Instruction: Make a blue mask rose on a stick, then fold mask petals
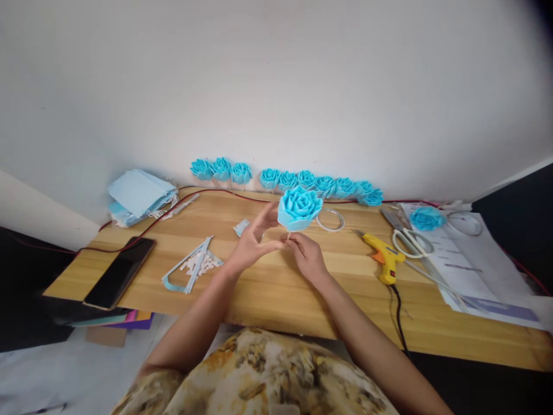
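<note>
The left hand (253, 242) is half open in a C shape. Its thumb stretches out to meet the fingertips of the right hand, and its upper fingers reach the underside of the light-blue folded-fabric rose (299, 207). The right hand (309, 256) is curled, with its fingers pressed together in a pinch on the thin stick under the bloom. The fingers nearly hide that stick, and I cannot tell whether the left thumb grips it or only rests against it. The rose stands upright just above and between both hands, left of the yellow plastic hot-glue gun (384, 256) that lies on the pale wooden table (276, 294). Far left of the glue gun lies a flat black phone (118, 274), and just right of it are white-handled scissors (410, 242).
</note>
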### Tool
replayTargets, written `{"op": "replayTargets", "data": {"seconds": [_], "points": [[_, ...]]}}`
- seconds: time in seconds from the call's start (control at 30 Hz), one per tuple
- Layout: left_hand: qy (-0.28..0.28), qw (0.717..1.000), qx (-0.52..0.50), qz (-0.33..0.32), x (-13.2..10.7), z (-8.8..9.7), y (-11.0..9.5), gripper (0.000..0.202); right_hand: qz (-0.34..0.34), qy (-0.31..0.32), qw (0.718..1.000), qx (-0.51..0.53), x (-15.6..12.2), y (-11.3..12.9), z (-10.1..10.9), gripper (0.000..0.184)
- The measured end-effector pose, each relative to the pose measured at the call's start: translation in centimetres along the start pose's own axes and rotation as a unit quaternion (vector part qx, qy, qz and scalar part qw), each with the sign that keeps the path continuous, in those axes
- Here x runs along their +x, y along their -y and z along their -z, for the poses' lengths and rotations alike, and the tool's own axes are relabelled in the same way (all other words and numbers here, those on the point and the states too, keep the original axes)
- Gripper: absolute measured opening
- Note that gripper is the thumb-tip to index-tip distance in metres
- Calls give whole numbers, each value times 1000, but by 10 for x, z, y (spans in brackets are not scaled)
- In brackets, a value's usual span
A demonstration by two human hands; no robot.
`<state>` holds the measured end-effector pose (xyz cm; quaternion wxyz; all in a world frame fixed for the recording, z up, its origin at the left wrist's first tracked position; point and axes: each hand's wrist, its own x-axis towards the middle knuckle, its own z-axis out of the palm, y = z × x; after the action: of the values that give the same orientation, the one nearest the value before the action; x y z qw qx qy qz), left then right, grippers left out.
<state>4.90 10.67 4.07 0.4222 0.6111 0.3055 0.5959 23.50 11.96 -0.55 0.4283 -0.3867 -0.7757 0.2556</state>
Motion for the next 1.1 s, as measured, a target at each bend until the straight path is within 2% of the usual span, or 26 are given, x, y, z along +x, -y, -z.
{"op": "replayTargets", "data": {"seconds": [0.07, 0.1, 0.23, 0.33, 0.43, 0.5, 0.57, 0.67, 0.73, 0.9, 1.0, 1.1], "points": [[-12, 997, 76, 26, -2, -6, 4, 45, 12, 4, 1000, -7, 0, 2, 1, 25], [-26, 994, 104, 32, -4, -10, 4, 37, 22, 9, 1000, -11, 0, 3, 0, 26], [-69, 988, 131, 36, -10, -18, -3, 33, 51, 20, 998, -7, -1, 3, -3, 25], [-118, 983, 130, 51, -10, -7, -18, 29, 54, 21, 998, -19, 0, -1, -2, 26], [-206, 968, 142, 34, 2, 27, -38, 20, 53, 6, 997, -55, 5, 3, 6, 28], [-267, 946, 182, -14, 15, 62, -50, 16, 61, -9, 995, -72, 7, 16, 16, 29], [-322, 920, 224, 1, 29, 100, -57, 15, 89, -13, 993, -82, 7, 36, 29, 29], [-380, 886, 262, 44, 47, 151, -54, 22, 149, -8, 985, -92, -4, 64, 44, 30], [-394, 876, 271, 58, 55, 178, -44, 22, 173, -4, 981, -89, -18, 71, 48, 29], [-389, 864, 310, 75, 71, 220, -13, 20, 138, 8, 987, -79, -63, 49, 42, 26], [-382, 858, 333, 83, 83, 234, 2, 20, 117, -6, 990, -84, -84, 34, 36, 24], [-374, 851, 355, 101, 92, 243, 15, 25, 109, -8, 990, -91, -93, 28, 33, 22]]}}
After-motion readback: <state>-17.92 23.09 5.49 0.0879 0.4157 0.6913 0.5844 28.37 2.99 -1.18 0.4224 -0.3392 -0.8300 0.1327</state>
